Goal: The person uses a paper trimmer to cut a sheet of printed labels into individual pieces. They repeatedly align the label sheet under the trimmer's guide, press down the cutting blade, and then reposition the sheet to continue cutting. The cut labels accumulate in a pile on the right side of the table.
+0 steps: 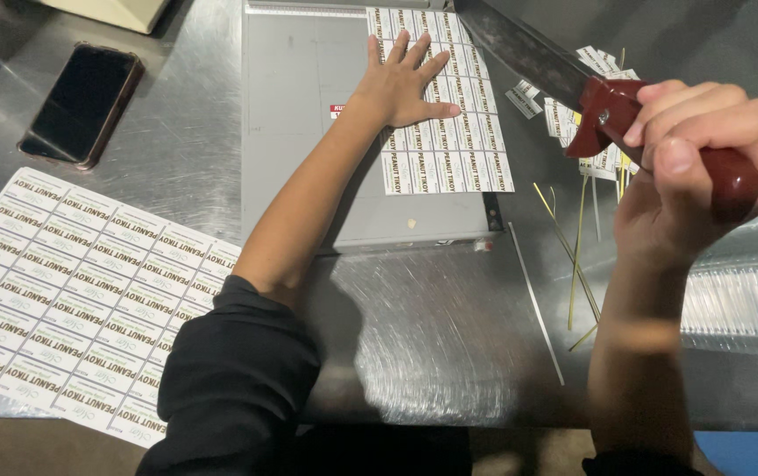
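My left hand (pixel 401 84) lies flat, fingers spread, on a sheet of printed labels (pixel 449 159) that rests on the grey bed of a paper cutter (pixel 304 132), near its right edge. My right hand (pixel 705 167) is closed around the dark red handle (pixel 731 181) of the cutter's blade arm (pixel 529 48), which is raised at an angle above the sheet's right edge. Both forearms are bare, with black sleeves pushed up.
A second full sheet of labels (pixel 70 291) lies on the steel table at the left. A dark phone (pixel 83 104) lies at upper left. Cut label strips (pixel 590 115) and thin yellow and white trimmings (pixel 573 256) sit right of the cutter.
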